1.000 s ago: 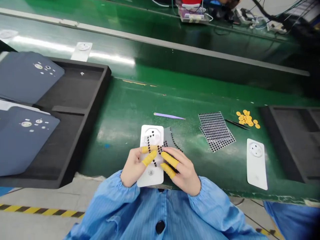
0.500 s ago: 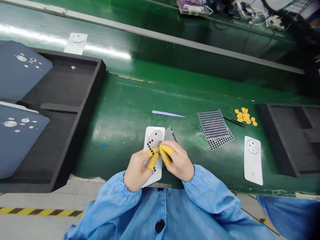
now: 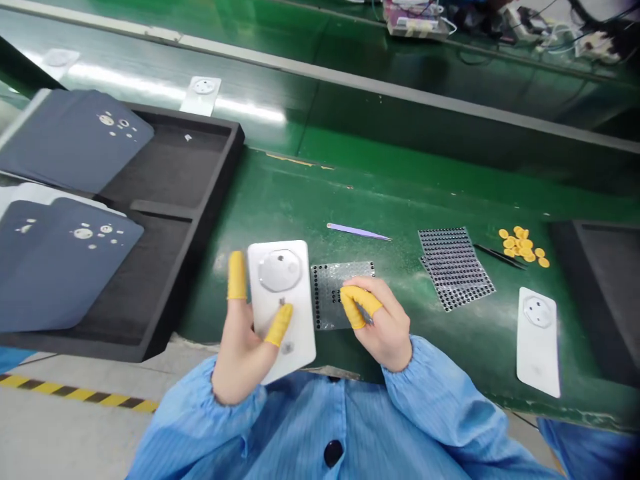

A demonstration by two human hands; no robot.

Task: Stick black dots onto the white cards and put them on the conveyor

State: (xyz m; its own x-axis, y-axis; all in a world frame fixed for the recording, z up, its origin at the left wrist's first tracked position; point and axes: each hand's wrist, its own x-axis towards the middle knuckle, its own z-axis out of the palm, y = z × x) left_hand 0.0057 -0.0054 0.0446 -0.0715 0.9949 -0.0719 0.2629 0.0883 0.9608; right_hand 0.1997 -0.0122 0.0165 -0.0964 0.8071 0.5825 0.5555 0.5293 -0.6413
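Beneath the left hand's (image 3: 250,333) thumb, a smooth white panel (image 3: 283,313), grip loosely spread.

The hands have parted: the left hand in yellow finger covers (image 3: 245,357) now holds the white rounded rectangular panel (image 3: 295,340) farther left, the dotted strip gone from over it. The pinched right hand (image 3: 383,323) is over the clear black-dotted sheet (image 3: 333,321), now more exposed.

Bright light from above leaves white shiny streaks on the green tabletop (image 3: 280,193); the dark right edge looks blurry.
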